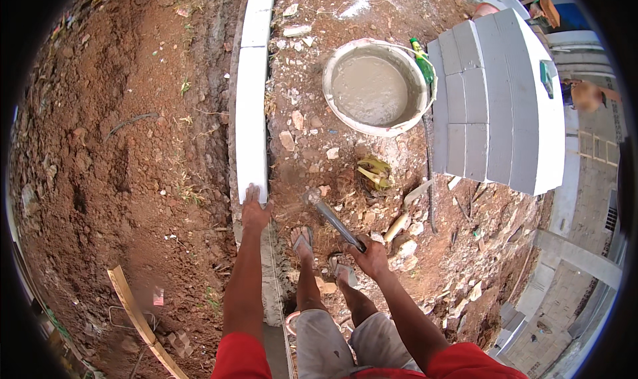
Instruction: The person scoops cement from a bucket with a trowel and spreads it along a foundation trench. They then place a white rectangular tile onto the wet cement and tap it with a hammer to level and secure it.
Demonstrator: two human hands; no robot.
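White block [252, 120]: is lying lengthwise just left of centre in the upper half of the frame, its near end sitting under my left hand; a farther white block [260, 13] is continuing the line to the top edge.
Left hand [255, 211]: is resting open on the block's near end, its fingers pointing up the frame; how hard it is pressing, I cannot tell.
Right hand [371, 256]: is holding the handle of a hammer-like tool [340, 226] in a closed fist, right of centre; the tool's blurred head is pointing up and left, apart from the block.
Block handling: I am judging it stiff, bulky and dry rather than slippery, probably brittle at its corners; it is calling for a flat palm on top, or two hands along its long sides.
Tool handling: it is looking stiff and head-heavy, so the handle's end is offering the best hold.
Bucket [327, 90]: is standing upper right of centre, holding wet grey mortar [369, 90]; a green bottle [421, 60] is lying beside it.
Block stack [492, 100]: is filling the upper right.
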